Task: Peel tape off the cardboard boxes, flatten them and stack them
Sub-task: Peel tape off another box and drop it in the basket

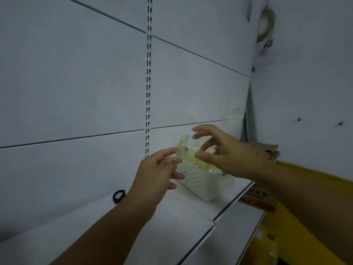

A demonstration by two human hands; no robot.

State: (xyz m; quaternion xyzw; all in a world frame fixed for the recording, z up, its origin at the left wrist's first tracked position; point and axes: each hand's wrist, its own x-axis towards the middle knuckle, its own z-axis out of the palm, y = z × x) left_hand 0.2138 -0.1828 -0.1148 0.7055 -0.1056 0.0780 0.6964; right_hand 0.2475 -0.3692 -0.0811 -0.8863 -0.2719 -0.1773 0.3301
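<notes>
Both hands over white basket [198,183] on shelf [172,222]. Left hand [159,170] pinches clear tape wad [184,148]; right hand [225,150] spread open, empty. Best move: press wad deep into basket, peel fingers off. Flattened cardboard [267,150] just behind right hand.

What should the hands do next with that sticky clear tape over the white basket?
Probably drop it in. The crumpled tape wad hangs between the left hand and right hand, right above the white basket, which already seems to hold clear scraps. Peeling the fingers free would likely let it fall inside.
</notes>
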